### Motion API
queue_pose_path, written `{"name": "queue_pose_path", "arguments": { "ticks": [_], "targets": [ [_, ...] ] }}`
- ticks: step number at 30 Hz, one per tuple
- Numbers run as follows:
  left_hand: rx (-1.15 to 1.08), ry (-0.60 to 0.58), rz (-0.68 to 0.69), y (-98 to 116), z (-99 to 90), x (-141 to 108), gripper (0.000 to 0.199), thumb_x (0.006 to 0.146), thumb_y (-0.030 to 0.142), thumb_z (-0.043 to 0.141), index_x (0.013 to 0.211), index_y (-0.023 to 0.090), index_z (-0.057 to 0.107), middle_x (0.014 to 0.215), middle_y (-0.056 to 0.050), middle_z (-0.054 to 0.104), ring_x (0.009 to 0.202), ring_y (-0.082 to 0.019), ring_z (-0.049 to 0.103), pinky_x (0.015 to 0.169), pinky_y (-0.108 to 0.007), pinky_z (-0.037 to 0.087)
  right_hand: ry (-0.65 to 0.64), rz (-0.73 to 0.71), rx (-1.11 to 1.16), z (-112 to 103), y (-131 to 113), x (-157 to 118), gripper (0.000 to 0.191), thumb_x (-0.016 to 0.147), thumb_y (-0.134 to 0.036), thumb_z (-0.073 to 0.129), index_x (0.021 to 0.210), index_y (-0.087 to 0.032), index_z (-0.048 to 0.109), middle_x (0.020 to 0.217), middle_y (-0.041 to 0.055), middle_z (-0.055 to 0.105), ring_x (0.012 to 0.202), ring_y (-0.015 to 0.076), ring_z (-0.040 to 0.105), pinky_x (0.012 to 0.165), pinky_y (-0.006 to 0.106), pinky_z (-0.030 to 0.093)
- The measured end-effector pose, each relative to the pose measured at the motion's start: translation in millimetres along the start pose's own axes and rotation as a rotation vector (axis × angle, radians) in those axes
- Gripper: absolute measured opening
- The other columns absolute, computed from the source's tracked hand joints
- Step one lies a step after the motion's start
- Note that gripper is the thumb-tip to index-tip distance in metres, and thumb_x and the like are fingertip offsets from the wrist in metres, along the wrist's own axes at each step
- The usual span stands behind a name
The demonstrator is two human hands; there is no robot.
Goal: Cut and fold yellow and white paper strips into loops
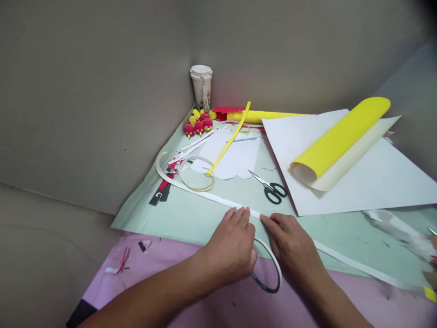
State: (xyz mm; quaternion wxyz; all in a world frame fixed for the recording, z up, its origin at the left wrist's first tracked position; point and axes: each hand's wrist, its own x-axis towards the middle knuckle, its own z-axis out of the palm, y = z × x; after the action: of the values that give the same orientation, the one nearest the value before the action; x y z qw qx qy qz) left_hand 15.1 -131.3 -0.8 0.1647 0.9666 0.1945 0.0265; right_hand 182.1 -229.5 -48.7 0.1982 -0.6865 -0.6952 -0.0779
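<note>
A long white paper strip [218, 199] runs across the table, with its left end curling upward. My left hand [230, 246] is closed, its fingertips pressed on the strip near the middle. Just to the right, my right hand [293, 241] has its index fingertip on the same strip and its other fingers curled under. A black-and-white loop [278, 269] of narrow strip hangs out from under my left palm, between the hands; how it is gripped is hidden. Beyond my hands lie black-handled scissors [272, 189], a yellow strip [229, 141] and a coiled strip [197, 188].
A rolled yellow sheet [341, 139] rests on large white card [375, 177] at right. Small red-and-yellow lanterns [199, 127] and a lidded cup [201, 84] stand in the back corner. Paper scraps [160, 191] lie left. Blurred white material [403, 230] and part of another person's hand [432, 278] show at right.
</note>
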Motion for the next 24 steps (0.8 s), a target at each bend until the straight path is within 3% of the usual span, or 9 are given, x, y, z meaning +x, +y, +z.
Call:
{"name": "queue_pose_path", "arguments": {
  "ticks": [8,11,15,18,20,24],
  "targets": [
    [-0.005,0.033,-0.031,0,4.1,1,0.031,0.080,0.023,0.052,0.103,0.006,0.065,0.140,-0.025,0.048,0.135,-0.034,0.042,0.115,-0.047,0.026,-0.008,0.052,-0.071,-6,32,-16,0.031,0.095,-0.014,0.044,0.117,-0.015,0.065,0.107,0.0145,0.067,0.090,0.0257,0.059,0.076,0.039,0.050],
    [-0.116,0.087,-0.054,-1,-1.4,4,0.023,0.078,0.019,0.050,0.094,0.011,0.065,0.129,-0.021,0.059,0.126,-0.032,0.050,0.111,-0.044,0.031,0.019,0.090,-0.010,-10,33,-15,0.030,0.095,-0.017,0.046,0.117,-0.018,0.066,0.108,0.0136,0.068,0.094,0.0263,0.061,0.078,0.040,0.051],
    [-0.421,0.091,-0.215,-5,-19.8,10,0.018,0.079,0.018,0.048,0.088,0.019,0.064,0.095,-0.006,0.070,0.088,-0.022,0.063,0.083,-0.034,0.046,0.090,0.185,0.287,-24,18,-8,0.026,0.094,-0.025,0.051,0.115,-0.023,0.066,0.105,0.0086,0.070,0.096,0.0234,0.063,0.083,0.037,0.051],
    [-0.597,0.023,-0.320,-8,-27.4,13,0.019,0.080,0.024,0.049,0.091,0.021,0.064,0.088,-0.001,0.069,0.071,-0.016,0.058,0.066,-0.028,0.043,0.043,0.350,0.597,-35,6,-6,0.023,0.095,-0.031,0.051,0.108,-0.026,0.069,0.100,0.0052,0.070,0.091,0.0205,0.066,0.079,0.031,0.051],
    [-0.560,0.027,-0.320,-8,-25.5,13,0.014,0.080,0.025,0.049,0.084,0.020,0.061,0.084,-0.001,0.067,0.069,-0.016,0.056,0.062,-0.027,0.039,0.004,0.425,0.786,-40,-1,-6,0.025,0.095,-0.038,0.050,0.101,-0.027,0.071,0.096,0.0042,0.070,0.085,0.0195,0.066,0.074,0.028,0.052],
    [-0.277,0.115,-0.255,-5,-15.1,12,0.008,0.077,0.022,0.048,0.075,0.018,0.055,0.077,-0.004,0.062,0.072,-0.019,0.054,0.065,-0.030,0.036,-0.089,0.456,1.002,-44,-17,-6,0.027,0.087,-0.049,0.059,0.092,-0.026,0.073,0.092,0.0036,0.067,0.084,0.0204,0.063,0.071,0.027,0.050]
  ]
}}
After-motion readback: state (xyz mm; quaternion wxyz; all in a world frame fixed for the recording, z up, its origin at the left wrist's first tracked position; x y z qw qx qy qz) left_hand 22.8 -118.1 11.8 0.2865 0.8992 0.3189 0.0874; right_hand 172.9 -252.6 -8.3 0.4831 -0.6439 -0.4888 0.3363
